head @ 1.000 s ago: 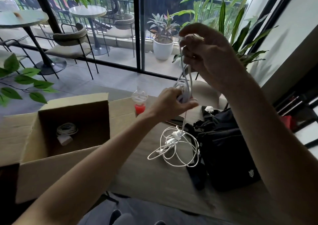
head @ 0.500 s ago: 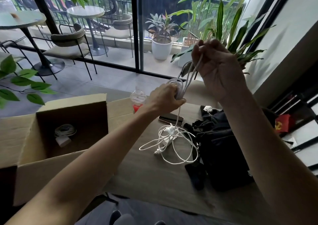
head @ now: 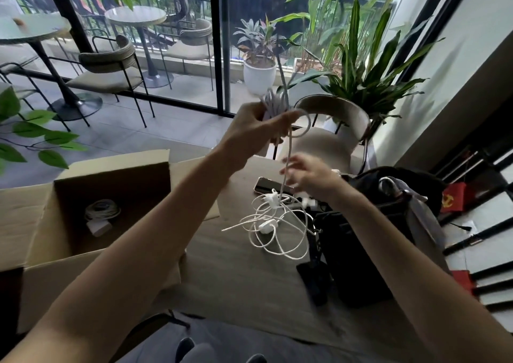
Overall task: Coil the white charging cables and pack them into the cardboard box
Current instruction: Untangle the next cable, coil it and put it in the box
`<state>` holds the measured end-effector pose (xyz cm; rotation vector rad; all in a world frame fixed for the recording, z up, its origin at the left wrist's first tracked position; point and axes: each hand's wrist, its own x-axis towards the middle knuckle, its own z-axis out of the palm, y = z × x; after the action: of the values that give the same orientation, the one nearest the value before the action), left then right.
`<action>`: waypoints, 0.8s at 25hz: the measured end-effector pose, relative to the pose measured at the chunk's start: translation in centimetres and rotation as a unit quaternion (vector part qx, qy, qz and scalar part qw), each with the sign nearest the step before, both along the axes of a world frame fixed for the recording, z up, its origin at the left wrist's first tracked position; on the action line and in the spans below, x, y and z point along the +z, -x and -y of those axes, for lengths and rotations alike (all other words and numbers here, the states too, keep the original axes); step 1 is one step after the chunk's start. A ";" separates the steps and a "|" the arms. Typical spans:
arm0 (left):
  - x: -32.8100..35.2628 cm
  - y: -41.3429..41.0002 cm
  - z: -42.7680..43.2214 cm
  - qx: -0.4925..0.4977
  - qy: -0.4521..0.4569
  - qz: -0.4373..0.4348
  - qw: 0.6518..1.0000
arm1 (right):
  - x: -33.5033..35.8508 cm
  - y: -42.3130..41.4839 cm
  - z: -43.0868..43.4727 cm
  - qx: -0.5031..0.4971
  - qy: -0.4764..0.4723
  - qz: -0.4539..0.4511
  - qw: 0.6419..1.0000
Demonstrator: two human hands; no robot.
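Observation:
My left hand (head: 256, 129) is raised over the table and grips a bundle of white cable loops (head: 274, 104). One strand (head: 288, 151) hangs down from the bundle. My right hand (head: 308, 175) is lower, its fingers spread around that hanging strand; whether it pinches the strand is blurred. Below lies a loose tangle of white cables with plugs (head: 273, 223) on the table. The open cardboard box (head: 36, 223) stands at the left, with a coiled cable and adapter (head: 101, 215) inside it.
A black bag (head: 369, 237) sits at the right of the wooden table (head: 236, 273). A phone (head: 266, 186) lies beyond the tangle. A chair (head: 333, 129) stands behind the table, and a dark strap (head: 312, 279) lies near the bag.
My right hand has dropped from above the bundle down to the hanging strand. My left hand has lifted the bundle higher, and a new loop sits on it.

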<state>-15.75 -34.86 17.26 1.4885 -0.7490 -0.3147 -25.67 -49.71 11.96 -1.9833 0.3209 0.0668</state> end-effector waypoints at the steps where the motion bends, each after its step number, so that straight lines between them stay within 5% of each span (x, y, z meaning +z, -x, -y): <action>1: 1.0 0.1 0.2 0.000 0.015 -0.007 1.000 | -1.0 0.0 -0.5 0.072 0.053 -0.031 0.996; 3: 2.5 -0.1 0.2 0.017 0.048 -0.003 0.999 | -1.6 -0.3 -1.2 0.113 0.102 -0.021 0.988; 6: 2.5 -1.2 -1.0 0.058 0.034 0.069 0.995 | -0.5 -1.0 -0.9 0.033 0.088 0.057 0.994; 8: 0.9 -2.2 -2.4 0.059 -0.051 0.100 0.992 | 1.0 -1.2 -0.2 -0.006 0.017 0.122 0.992; 11: -3.4 -2.3 -3.8 -0.041 -0.202 0.029 0.978 | 3.8 -1.4 0.5 -0.036 -0.106 0.215 0.970; 15: -8.4 0.3 -3.0 -0.196 -0.281 0.014 0.939 | 7.2 -2.5 0.4 -0.084 -0.377 0.260 0.885; 20: -9.2 0.6 -0.5 0.031 -0.192 0.128 0.972 | 8.2 -2.2 -0.5 -0.064 -0.495 0.242 0.832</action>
<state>-16.37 -34.35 8.02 1.9413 -0.8784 -0.2305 -23.50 -49.19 20.19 -0.8835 0.0459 -0.3033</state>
